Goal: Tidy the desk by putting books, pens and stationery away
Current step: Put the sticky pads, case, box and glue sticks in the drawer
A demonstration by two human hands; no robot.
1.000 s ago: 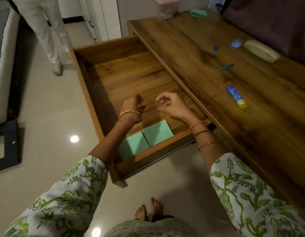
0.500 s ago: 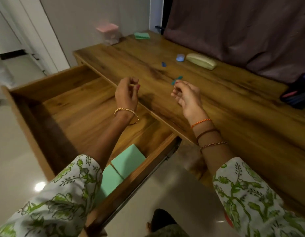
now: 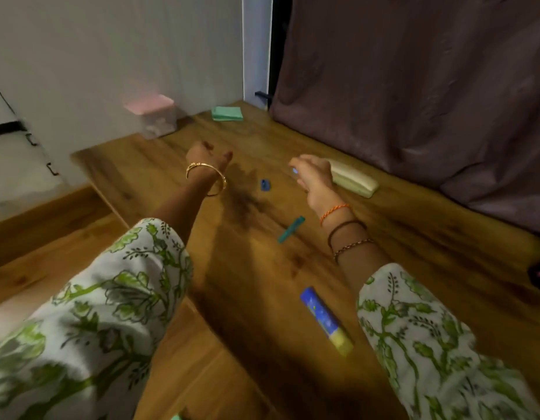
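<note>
- Left hand (image 3: 208, 157): raised above the far part of the wooden desk (image 3: 414, 247), fingers loosely curled and blurred, nothing visible in it; a gold bangle (image 3: 206, 177) circles the wrist.
- Right hand (image 3: 312, 177): raised above the desk, fingers curled inward. A small pale-blue spot (image 3: 294, 170) shows at the fingers; whether the hand grips that thing or merely covers something lying behind it cannot be told.
- Right wrist: 3 bands, 1 orange thread (image 3: 335, 211), 1 dark band and 1 beaded bracelet.
- Both forearms wear sleeves (image 3: 420, 334) of white cloth printed with green leaves.
- Pale green case (image 3: 355, 181): lies flat on the desk just behind the right hand, near the dark curtain (image 3: 414, 86).
- Small blue object (image 3: 265, 184): lies on the desk between the 2 hands, apart from both.
- Teal pen-like item (image 3: 291, 229): lies slantwise on the desk below the right wrist.
- Blue and yellow tube (image 3: 326, 320): lies on the near part of the desk, just beside the right sleeve.
- Green notes (image 3: 227, 113): a flat stack at the far corner of the desk, by the wall.
- Clear box with pink lid (image 3: 152, 118): stands at the far left edge of the desk, blurred.
- Open drawer (image 3: 50, 237): visible at the left, below desk level.
</note>
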